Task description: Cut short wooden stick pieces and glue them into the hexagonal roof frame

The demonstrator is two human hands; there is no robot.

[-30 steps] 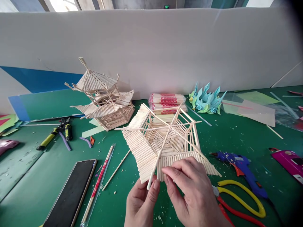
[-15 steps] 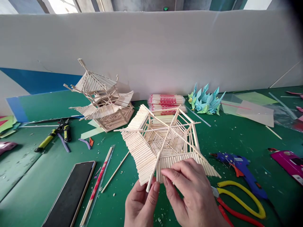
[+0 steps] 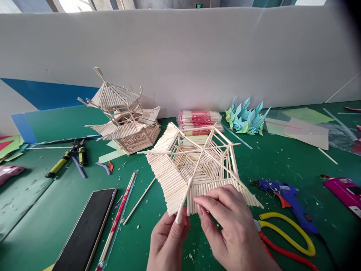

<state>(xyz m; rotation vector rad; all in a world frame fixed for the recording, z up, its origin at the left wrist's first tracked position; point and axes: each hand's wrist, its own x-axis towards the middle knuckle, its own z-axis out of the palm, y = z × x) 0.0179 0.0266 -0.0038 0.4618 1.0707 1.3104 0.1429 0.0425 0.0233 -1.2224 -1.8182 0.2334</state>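
Pinched at its near edge by both hands, a six-sided stick model (image 3: pixel 194 165) sits tilted over the green table (image 3: pixel 282 158), straight in front of the person. Left hand (image 3: pixel 167 241) is closed around the near corner, its thumb by the free end of a long rib (image 3: pixel 189 184) and its fingers curled beneath. Right hand (image 3: pixel 229 222) has thumb and forefinger brought together at the edge of the slatted panel just right of that rib; the fingertips hide the spot, so whether they hold one slat or several is hard to say. Slats cover the left and near sides of the model, while bare ribs cross above its patterned floor.

Behind and to the left stands a tiered stick pagoda (image 3: pixel 124 131). Wrapped bundles of sticks (image 3: pixel 200 117) lie behind the model, with a blue folded-paper piece (image 3: pixel 248 120) just beside them. A blue glue gun (image 3: pixel 296 207) and pliers (image 3: pixel 282 251) with yellow and red handles rest near the right hand. On the other side lie a loose stick (image 3: pixel 139 201), a wrapped pair of chopsticks (image 3: pixel 118 216) and a dark-screened phone (image 3: pixel 86 229).
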